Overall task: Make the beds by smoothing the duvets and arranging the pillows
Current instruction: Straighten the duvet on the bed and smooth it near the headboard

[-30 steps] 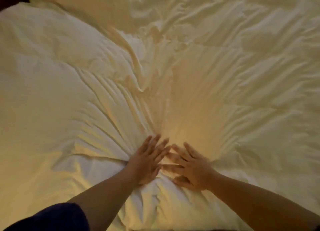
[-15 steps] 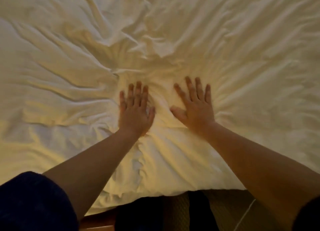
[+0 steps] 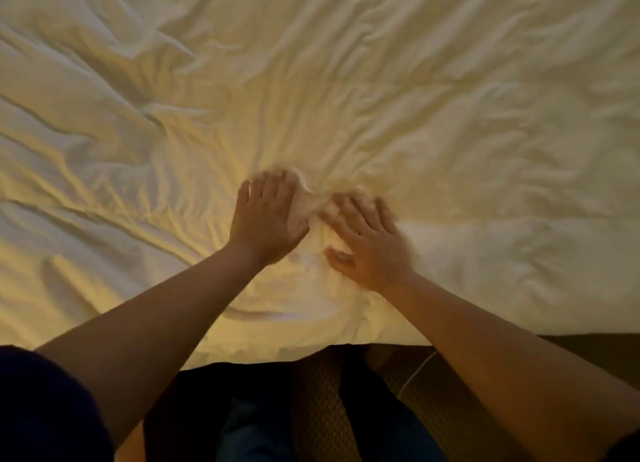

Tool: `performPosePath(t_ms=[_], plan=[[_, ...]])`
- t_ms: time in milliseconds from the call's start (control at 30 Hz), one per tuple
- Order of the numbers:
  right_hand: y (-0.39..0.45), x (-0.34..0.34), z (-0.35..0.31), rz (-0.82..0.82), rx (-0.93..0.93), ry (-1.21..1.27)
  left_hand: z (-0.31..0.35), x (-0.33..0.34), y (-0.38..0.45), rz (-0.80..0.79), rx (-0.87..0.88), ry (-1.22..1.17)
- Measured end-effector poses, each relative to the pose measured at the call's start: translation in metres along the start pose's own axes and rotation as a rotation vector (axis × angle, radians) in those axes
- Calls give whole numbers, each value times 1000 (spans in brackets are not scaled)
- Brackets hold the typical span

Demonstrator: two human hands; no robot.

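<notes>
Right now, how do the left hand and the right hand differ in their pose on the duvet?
The left hand lies farther up the duvet, fingers close together; the right hand lies nearer the edge, fingers spread and angled toward the left hand. The right hand is more blurred than the left hand. Both lie flat, palm down, on a bunched fold.

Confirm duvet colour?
Plain cream-white duvet, no pattern, under warm yellowish light; head view.

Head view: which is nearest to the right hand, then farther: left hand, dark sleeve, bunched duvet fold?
1. bunched duvet fold, just left of the right hand.
2. left hand, across the fold.
3. dark sleeve, bottom-left corner.
</notes>
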State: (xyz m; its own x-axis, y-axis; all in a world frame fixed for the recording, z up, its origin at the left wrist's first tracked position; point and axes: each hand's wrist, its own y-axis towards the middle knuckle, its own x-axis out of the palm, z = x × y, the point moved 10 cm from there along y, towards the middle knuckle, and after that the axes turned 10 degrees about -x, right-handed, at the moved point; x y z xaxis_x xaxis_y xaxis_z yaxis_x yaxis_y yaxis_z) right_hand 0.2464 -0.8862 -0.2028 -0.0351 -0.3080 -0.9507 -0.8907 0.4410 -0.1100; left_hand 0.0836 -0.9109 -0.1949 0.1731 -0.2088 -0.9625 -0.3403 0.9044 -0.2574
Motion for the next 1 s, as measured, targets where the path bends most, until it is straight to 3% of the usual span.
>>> performPosePath(t_ms=[100,200,367,467,533,633,700,733,800,867,1000], plan=[[-46,0,69,-39,157,-78,18,37,-11,-41,-115,-32],[-99,-6,134,-45,311,-90,39,54,-44,-17,-118,-37],[-181,-21,205,-87,585,-44,83,64,-110,-97,366,90],[-193,-25,213,-96,749,-20,89,57,-116,-129,408,114],[-170,-29,188,-53,720,-20,101,28,-93,-55,335,40],[-109,-25,91,54,305,7,109,3,-64,17,121,-50],[-94,-2,33,31,73,-4,110,20,-67,-13,104,-64],[-97,10,25,12,55,-23,108,37,-76,-58,135,-39],[-116,22,45,-17,165,-61,89,66,-99,-116,207,14],[-147,25,77,-56,320,-81,59,77,-115,-167,168,36],[-225,10,115,-110,610,-19,17,78,-132,-371,-220,170]])
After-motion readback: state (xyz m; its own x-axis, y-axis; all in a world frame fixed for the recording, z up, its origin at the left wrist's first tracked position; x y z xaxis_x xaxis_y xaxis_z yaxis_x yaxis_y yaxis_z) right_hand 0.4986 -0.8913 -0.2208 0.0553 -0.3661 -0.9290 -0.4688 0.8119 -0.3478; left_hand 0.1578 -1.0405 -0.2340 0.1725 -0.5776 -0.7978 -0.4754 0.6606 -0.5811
